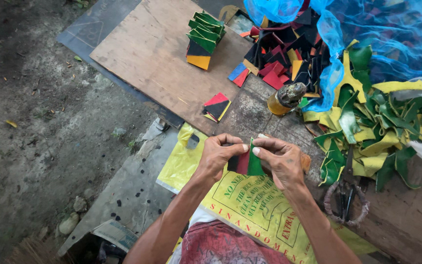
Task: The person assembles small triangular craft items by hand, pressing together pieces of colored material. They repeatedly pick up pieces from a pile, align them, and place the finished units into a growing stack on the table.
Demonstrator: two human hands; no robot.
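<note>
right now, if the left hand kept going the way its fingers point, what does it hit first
The left hand points rightward at the folded red, black and green pieces it already pinches; just past them is the right hand. Depth hardly matters here, since they touch.

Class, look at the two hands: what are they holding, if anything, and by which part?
Both hands hold one small stack of coloured squares: the left hand pinches its left edge, the right hand its upper right edge.

Your left hand (216, 157) and right hand (282, 160) pinch a green, red and black square piece (246, 163) together above the yellow sack (255, 205).
</note>
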